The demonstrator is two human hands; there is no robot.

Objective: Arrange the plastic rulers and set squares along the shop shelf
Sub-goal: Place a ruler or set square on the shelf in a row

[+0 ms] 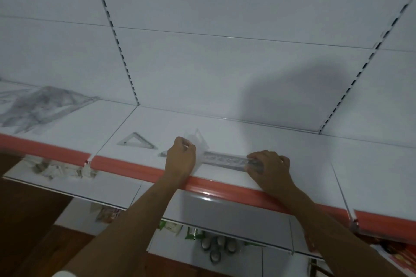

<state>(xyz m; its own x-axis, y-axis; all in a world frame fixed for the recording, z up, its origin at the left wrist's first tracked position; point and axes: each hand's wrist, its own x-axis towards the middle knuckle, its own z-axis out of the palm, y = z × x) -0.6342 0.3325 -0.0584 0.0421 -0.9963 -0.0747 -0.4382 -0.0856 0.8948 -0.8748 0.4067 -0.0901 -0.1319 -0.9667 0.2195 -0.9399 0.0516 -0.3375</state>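
- While the white metal shop shelf with the orange front strip (139,170) carries most of the stock loose, the step in hand looks like placing a ruler in line near the front edge.
- Heap of clear plastic rulers and set squares (42,105) sits far left on the shelf, well apart from the hands, unsorted.
- Long clear plastic ruler (227,159) lies flat, parallel to the front strip, between the two hands.
- Right hand (269,166): fingers curled over the ruler's right end, gripping it.
- Left hand (181,156): fingers curled, pinching a small clear plastic set square (198,141) that stands tilted up off the shelf; blurred, so exact grip unclear.
- Clear triangular set square (136,141) lies flat just left of the left hand, already set down.
- Next, my read: release the ruler square to the edge, then lay the held set square flat beside its neighbour.
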